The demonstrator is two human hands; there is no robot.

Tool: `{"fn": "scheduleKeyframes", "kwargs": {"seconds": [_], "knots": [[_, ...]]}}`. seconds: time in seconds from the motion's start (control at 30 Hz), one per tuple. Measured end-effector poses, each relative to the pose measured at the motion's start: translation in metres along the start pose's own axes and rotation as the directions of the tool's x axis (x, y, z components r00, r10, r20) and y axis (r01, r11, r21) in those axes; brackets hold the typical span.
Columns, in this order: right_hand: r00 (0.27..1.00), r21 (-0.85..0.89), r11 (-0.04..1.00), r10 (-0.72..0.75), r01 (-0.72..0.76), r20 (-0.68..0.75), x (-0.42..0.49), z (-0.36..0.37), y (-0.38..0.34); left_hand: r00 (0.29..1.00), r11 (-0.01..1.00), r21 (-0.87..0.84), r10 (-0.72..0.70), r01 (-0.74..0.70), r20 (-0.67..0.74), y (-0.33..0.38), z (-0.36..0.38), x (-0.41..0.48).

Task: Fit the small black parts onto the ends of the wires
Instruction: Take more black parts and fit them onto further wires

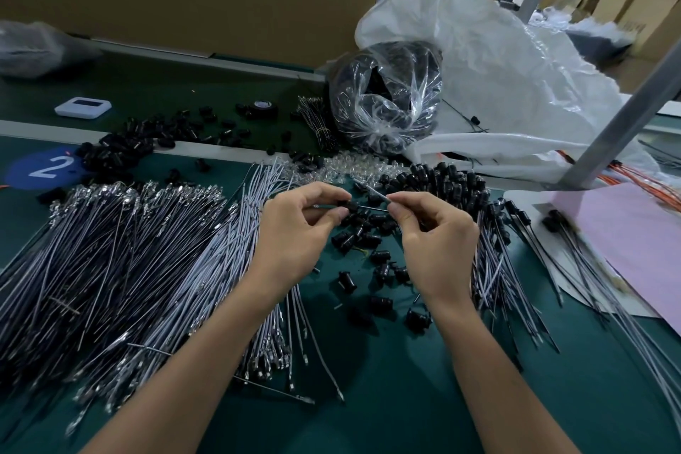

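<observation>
The small black part (349,205) sits dead centre in my view, pinched between thumb and forefinger of my left grip (298,228). At its three o'clock my right grip (435,240) pinches a thin wire (372,209) close to its end, with the tip aimed at the part. I cannot tell whether the tip has entered the opening yet.

I judge this to be the insertion step. To do it well I want the right grip close to the tip so the wire cannot buckle. I line the wire up with the part's bore, hold the left grip steady and push straight in, not at a slant.

At six o'clock, under both hands, loose black parts (372,232) lie scattered on the desk (405,398). At nine o'clock lies a broad spread of bare wires (129,251). At two o'clock is a heap of wires with black ends (453,181), apparently done ones. At twelve o'clock, well apart, stands a clear bag (387,99) of dark parts.
</observation>
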State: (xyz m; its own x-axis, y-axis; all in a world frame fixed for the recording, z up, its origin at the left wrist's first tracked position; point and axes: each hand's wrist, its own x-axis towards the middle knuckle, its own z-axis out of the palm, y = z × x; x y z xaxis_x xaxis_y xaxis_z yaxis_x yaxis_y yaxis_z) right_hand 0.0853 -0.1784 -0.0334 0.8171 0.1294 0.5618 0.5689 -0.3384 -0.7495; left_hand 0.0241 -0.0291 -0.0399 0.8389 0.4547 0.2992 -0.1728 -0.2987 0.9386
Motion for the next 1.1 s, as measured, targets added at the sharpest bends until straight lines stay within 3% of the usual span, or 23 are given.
{"fn": "scheduleKeyframes", "kwargs": {"seconds": [0.17,0.47,0.67,0.83,1.1], "knots": [[1.000,0.006,1.000,-0.007,0.007,0.005,-0.0012,0.0027,-0.0001,1.000,0.998,-0.055,-0.020,0.021,0.020,-0.0013,0.0031,-0.0017],[0.999,0.052,0.999,0.010,-0.012,0.036,-0.0036,0.0043,-0.0035,0.986,0.894,-0.418,-0.135,0.162,0.094,0.0020,0.0008,0.0002],[0.997,0.061,0.998,0.006,-0.010,0.075,-0.0070,0.0074,-0.0053,0.974,0.890,-0.402,-0.167,0.217,0.154,0.0025,0.0048,-0.0025],[0.998,0.060,0.998,0.025,-0.028,0.053,-0.0051,0.0070,-0.0042,0.949,0.827,-0.474,-0.214,0.302,0.231,0.0024,0.0040,-0.0021],[0.997,-0.048,0.997,-0.070,0.068,-0.039,-0.0004,-0.0015,-0.0052,0.942,0.750,-0.580,-0.317,0.317,0.105,-0.0016,-0.0044,0.0026]]}}
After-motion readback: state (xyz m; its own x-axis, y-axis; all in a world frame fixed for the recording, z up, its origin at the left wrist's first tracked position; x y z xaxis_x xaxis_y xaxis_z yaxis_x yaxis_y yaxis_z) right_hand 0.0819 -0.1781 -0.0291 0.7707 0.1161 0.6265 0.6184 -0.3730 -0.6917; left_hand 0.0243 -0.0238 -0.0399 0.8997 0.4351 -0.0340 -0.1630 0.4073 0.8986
